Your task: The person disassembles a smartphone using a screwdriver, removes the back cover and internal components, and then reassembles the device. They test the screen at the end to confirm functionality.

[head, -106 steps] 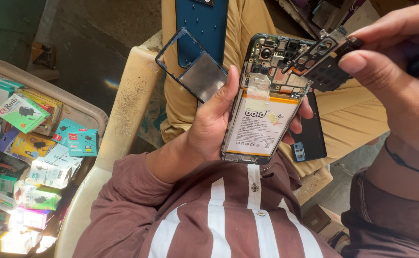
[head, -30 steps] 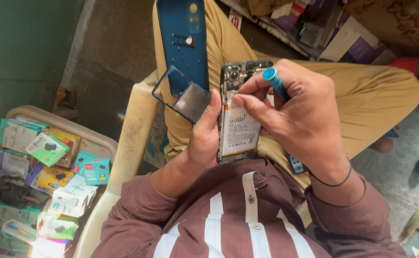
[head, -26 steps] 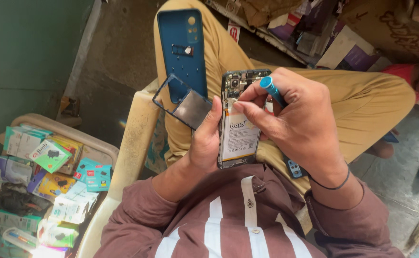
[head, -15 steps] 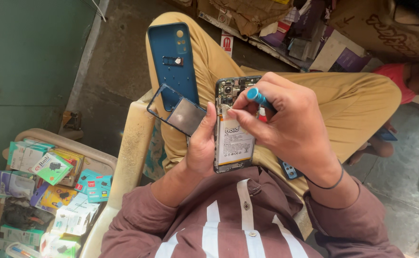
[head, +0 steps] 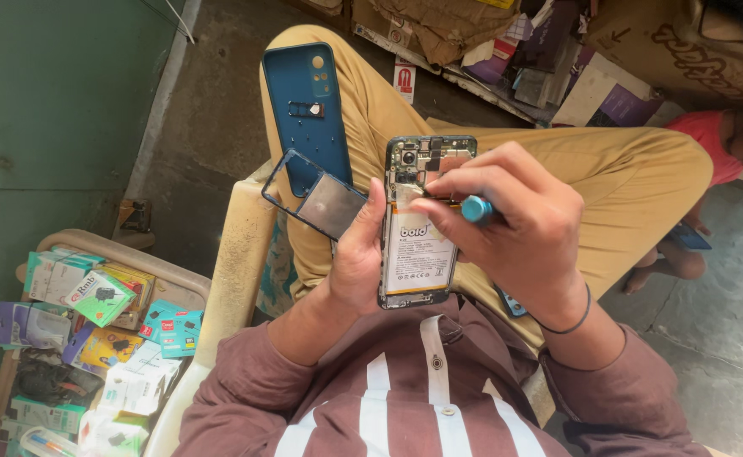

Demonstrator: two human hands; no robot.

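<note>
Since the earlier frame, view and hands have shifted slightly: the opened phone now sits lower and more central, the screwdriver tip resting nearer the camera end of the board. Item one, person's lap in tan trousers (head: 608,178), carrying the loose parts. Item two, pale plastic chair arm (head: 236,254), running down the left side of the lap. Item three, tray of small coloured retail boxes (head: 101,296), lower left, beside the chair. Item four, heap of cardboard and paper scraps (head: 507,42), on the floor beyond the knees. Item five, blue phone back cover (head: 312,110), lying inner face up along the left thigh. Item six, opened phone (head: 418,254), back removed, white battery and upper circuit board exposed, held upright over the lap. Item seven, right hand (head: 524,237), closed around the screwdriver, fingertips pinched at the phone's upper board. Item eight, left hand (head: 359,254), wrapped around the phone's left edge, thumb along the side, gripping it from behind. Item nine, dark rectangular frame piece with grey plate (head: 316,199), just left of the phone, overlapping the back cover's lower end. Item ten, blue-handled screwdriver (head: 476,208), handle end protruding between the right fingers, tip hidden against the board.
</note>
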